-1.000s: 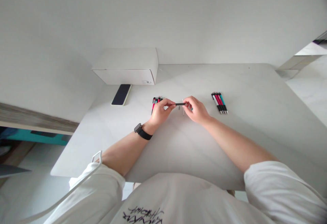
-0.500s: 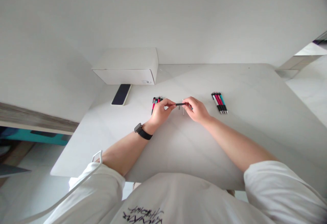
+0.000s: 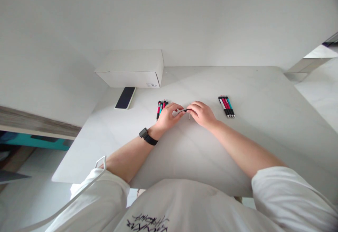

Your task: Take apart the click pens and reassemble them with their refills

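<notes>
Over the middle of the table my left hand [image 3: 168,116] and my right hand [image 3: 203,114] meet, fingertips closed on a small dark pen part [image 3: 182,111]. It looks like a black grip or barrel piece, mostly covered by the fingers. Beneath the right fingers a thin whitish stick [image 3: 189,116], perhaps a refill, lies on the table. Just behind my left hand sits a group of pens [image 3: 161,107] in red, teal and black, partly hidden by that hand. To the right of my right hand, several click pens [image 3: 226,107] lie side by side, tips toward me.
A white box [image 3: 129,79] stands against the wall at the back left of the white marbled table [image 3: 253,144]. In front of the box lies a phone [image 3: 125,98], screen up. A white cable [image 3: 79,193] runs past my left sleeve.
The black pen part has tilted and now shows less between the fingers. My hands have drawn closer together, the right fingers reaching toward the left. The pen groups and phone stay put.
</notes>
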Demonstrator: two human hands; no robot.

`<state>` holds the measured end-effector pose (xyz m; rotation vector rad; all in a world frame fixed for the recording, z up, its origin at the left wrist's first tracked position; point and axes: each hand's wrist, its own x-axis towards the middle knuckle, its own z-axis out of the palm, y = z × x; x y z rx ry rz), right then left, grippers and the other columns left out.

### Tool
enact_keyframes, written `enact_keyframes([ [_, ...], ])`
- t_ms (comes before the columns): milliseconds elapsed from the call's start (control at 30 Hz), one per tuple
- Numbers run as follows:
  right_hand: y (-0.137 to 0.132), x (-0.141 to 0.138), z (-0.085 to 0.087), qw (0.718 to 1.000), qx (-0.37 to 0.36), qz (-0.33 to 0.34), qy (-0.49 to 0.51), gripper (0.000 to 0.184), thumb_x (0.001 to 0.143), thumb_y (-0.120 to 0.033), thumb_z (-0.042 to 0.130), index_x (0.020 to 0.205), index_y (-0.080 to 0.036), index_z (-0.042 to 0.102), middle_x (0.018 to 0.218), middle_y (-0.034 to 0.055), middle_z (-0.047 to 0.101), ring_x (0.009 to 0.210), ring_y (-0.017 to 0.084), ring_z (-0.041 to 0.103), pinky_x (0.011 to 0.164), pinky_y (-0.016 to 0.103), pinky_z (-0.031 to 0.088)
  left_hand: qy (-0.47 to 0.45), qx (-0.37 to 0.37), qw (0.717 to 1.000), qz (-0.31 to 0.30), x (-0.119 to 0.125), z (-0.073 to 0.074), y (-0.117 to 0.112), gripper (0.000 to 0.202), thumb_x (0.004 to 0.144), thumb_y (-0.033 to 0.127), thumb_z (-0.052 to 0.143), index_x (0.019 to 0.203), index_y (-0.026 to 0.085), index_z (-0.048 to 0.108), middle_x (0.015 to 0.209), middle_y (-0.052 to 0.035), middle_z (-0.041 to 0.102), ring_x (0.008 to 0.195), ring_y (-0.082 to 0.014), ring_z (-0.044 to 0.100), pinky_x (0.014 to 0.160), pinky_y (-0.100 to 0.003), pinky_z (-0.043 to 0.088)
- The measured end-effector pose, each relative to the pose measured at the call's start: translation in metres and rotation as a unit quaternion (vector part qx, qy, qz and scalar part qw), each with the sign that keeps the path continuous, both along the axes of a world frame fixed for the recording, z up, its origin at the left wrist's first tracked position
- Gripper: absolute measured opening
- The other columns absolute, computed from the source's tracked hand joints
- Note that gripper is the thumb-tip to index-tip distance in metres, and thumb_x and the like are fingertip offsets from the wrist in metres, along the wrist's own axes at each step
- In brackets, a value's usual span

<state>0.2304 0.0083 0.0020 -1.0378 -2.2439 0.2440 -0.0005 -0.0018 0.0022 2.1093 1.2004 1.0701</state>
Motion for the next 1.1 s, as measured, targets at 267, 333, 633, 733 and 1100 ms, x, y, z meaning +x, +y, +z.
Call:
enact_keyframes([
  [267,0.003,-0.002,-0.001,0.997,-0.017,-0.065,-0.042,0.02,0.104,-0.034,0.06,0.114,-0.023,0.074,0.111,0.0083,0.073,0.106,0.025,0.065,0.096,0.039,0.042,0.002,0.017,0.998,0.053,-0.002,-0.003,0.006,0.008,0.099,0.027,0.064,0.096,0.022,0.07,0.093,-0.0038,0.07,0.091,-0.0192,0.065,0.087,-0.035,0.052],
  [333,0.004,-0.005,-0.002,0.993,-0.025,-0.085,-0.074,0.02,0.103,-0.034,0.061,0.113,-0.024,0.076,0.112,0.0083,0.073,0.108,0.027,0.064,0.097,0.041,0.04,-0.008,0.019,0.998,0.064,-0.002,-0.003,0.006,0.008,0.1,0.026,0.063,0.096,0.022,0.068,0.095,-0.004,0.071,0.092,-0.0193,0.065,0.089,-0.036,0.052],
  [633,0.004,-0.019,-0.004,0.978,-0.077,-0.129,-0.146,0.018,0.096,-0.038,0.07,0.104,-0.025,0.08,0.117,0.0103,0.069,0.113,0.03,0.059,0.098,0.044,0.037,-0.017,0.023,0.998,0.062,-0.001,-0.003,0.005,0.011,0.101,0.029,0.061,0.098,0.022,0.068,0.096,-0.0045,0.071,0.093,-0.0195,0.065,0.089,-0.036,0.052],
  [733,0.004,-0.019,-0.003,0.984,-0.08,-0.112,-0.109,0.011,0.092,-0.032,0.074,0.1,-0.025,0.079,0.114,0.0085,0.07,0.112,0.029,0.06,0.099,0.043,0.038,-0.013,0.021,0.998,0.063,-0.001,-0.004,0.006,0.012,0.102,0.031,0.06,0.098,0.021,0.067,0.096,-0.0051,0.071,0.093,-0.0197,0.065,0.088,-0.036,0.052],
  [1100,0.01,-0.003,0.006,0.965,-0.085,-0.081,0.233,0.016,0.095,-0.04,0.069,0.093,-0.025,0.073,0.1,0.0046,0.069,0.092,0.02,0.064,0.08,0.034,0.05,0.006,0.014,0.999,0.027,-0.001,-0.006,0.004,0.01,0.101,0.029,0.061,0.098,0.022,0.069,0.094,-0.0044,0.07,0.093,-0.0206,0.066,0.087,-0.037,0.053],
])
